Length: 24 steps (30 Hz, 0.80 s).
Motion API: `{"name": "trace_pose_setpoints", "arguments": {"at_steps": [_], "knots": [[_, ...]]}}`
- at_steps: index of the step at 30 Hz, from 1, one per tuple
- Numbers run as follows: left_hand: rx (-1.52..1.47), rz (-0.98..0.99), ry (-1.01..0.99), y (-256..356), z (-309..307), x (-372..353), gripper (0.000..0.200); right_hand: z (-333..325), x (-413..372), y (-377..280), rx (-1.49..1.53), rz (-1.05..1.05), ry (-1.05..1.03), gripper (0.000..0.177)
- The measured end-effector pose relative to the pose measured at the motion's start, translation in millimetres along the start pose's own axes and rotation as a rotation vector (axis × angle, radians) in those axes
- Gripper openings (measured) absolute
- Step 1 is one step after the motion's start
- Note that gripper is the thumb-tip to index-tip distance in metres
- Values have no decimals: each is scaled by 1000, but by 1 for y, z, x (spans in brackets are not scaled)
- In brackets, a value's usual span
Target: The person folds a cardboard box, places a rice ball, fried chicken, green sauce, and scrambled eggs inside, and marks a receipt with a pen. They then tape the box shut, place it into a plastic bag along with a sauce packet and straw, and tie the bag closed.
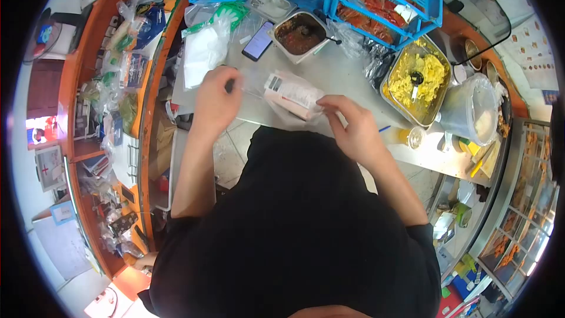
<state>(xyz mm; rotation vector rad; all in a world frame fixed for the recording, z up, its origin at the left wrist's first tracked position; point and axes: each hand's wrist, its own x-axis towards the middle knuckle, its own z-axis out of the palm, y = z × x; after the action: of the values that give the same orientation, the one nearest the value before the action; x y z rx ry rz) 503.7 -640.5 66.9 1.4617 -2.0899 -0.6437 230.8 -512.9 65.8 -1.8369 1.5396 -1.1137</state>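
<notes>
A white packet with a barcode and printed label lies near the counter's front edge, with clear plastic about it. My left hand is closed at the packet's left, its fingers curled on what looks like the clear plastic; motion blurs it, and a small dark spot shows between the fingers. On the other side, my right hand pinches the packet's right end between thumb and forefinger. Behind the packet stands a metal tray of dark red sauce. A phone lies beside that tray.
Blue crates holding reddish packs line the back. At right are a tray of yellow mash, a clear tub, a small cup and a yellow-handled knife. Cluttered shelves stand left; another person's hand shows there.
</notes>
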Motion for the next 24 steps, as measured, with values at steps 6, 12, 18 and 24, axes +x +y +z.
{"name": "trace_pose_setpoints", "arguments": {"at_steps": [6,12,18,24], "knots": [[-701,189,-436,-31,52,0,18,6,-11,9,804,484,-52,18],[-1121,48,-578,-45,85,17,28,16,-1,-22,-40,211,165,7],[-1134,-83,-675,-34,51,33,35,50,5,-23,440,557,654,13],[-500,928,-320,1,61,56,16,93,28,-63,241,502,571,26]]}}
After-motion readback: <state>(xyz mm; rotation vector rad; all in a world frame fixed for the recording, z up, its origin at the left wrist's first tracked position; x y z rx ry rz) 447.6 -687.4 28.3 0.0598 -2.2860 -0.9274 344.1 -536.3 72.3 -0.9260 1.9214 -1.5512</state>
